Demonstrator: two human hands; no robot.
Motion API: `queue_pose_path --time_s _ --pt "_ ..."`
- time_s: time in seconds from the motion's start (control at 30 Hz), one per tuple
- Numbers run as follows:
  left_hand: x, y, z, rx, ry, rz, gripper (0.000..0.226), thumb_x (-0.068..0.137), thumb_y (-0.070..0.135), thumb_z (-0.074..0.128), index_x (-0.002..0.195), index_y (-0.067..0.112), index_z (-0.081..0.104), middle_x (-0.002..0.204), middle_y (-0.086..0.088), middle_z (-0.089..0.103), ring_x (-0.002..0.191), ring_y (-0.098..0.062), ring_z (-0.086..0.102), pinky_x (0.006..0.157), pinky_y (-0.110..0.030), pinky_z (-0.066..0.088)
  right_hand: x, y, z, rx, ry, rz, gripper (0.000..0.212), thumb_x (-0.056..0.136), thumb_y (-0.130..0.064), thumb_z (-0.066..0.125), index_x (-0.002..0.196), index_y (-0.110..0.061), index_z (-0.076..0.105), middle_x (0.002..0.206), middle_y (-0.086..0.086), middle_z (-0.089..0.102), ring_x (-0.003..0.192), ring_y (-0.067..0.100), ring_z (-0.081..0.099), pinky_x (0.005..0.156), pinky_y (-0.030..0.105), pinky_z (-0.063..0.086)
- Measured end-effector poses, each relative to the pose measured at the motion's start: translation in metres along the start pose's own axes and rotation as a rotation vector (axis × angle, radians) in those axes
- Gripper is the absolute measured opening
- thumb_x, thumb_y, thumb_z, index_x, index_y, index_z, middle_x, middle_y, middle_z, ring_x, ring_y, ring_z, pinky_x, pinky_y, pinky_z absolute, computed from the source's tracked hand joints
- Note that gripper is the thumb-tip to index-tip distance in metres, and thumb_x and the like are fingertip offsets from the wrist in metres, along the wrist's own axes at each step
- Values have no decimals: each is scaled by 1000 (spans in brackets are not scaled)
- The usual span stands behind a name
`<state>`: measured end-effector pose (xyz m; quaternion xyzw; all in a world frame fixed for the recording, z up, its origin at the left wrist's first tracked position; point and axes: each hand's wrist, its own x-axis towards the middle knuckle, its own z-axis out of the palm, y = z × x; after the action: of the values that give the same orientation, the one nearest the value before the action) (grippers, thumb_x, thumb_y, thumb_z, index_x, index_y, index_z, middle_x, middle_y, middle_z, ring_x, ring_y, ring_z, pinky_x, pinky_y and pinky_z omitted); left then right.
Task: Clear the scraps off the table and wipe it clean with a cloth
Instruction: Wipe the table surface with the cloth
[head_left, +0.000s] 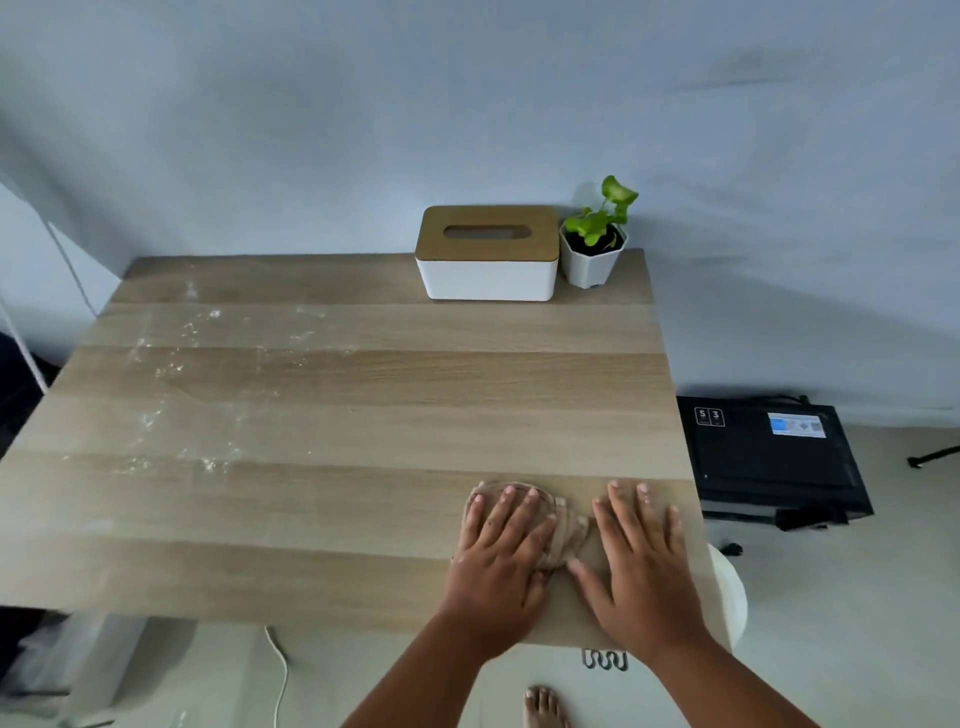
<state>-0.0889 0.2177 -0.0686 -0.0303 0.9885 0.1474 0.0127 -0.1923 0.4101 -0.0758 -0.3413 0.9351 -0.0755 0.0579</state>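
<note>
A light wooden table (337, 415) fills the view. A beige cloth (569, 530) lies bunched near its front right corner. My left hand (501, 558) lies flat on the cloth's left part, fingers straight. My right hand (641, 561) presses flat on the cloth's right part, close to the table's right edge. White powdery scraps and smears (176, 364) are scattered over the left half of the table, far from both hands.
A white tissue box with a wooden lid (487, 253) and a small potted plant (595, 244) stand at the back right by the wall. A black device (769, 457) sits on the floor to the right. A white round object (730, 597) is just past the front right corner.
</note>
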Motion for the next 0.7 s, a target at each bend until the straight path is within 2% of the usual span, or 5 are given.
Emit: queue_pose_path --time_s 0.17,0.37,0.47,0.6,0.7 --pt "-44 -26 -15 -15 44 -129 62 89 37 60 149 24 52 165 -2 33 156 -25 21 119 -60 29 20 -39 2 43 -33 -186 72 102 -62 31 151 -13 48 169 9 22 158 32 15 123 62 20" --pt "-91 -66 -35 -15 69 -332 62 90 37 54 150 22 51 164 -3 33 155 -28 24 120 -60 29 48 -100 7 57 -84 -225 66 99 -57 40 148 -15 51 167 9 30 156 35 22 123 64 17" --pt "-115 -93 -44 -22 71 -454 66 89 39 49 152 24 47 166 -2 30 156 -27 21 121 -59 25 61 -125 11 66 -88 -255 65 97 -55 39 145 -14 55 165 10 34 154 34 27 121 66 21" --pt "-137 -132 -49 -40 87 -598 69 91 45 41 157 28 37 169 2 18 159 -22 7 125 -57 16 79 -156 13 75 -53 -205 65 95 -53 38 142 -13 58 163 11 38 153 38 30 120 67 21" --pt "-141 -161 -51 -2 80 -628 69 96 54 36 161 30 28 171 2 10 159 -20 -3 127 -54 6 93 -178 16 75 -58 -85 67 95 -54 35 146 -16 54 166 9 33 156 35 22 123 66 12"
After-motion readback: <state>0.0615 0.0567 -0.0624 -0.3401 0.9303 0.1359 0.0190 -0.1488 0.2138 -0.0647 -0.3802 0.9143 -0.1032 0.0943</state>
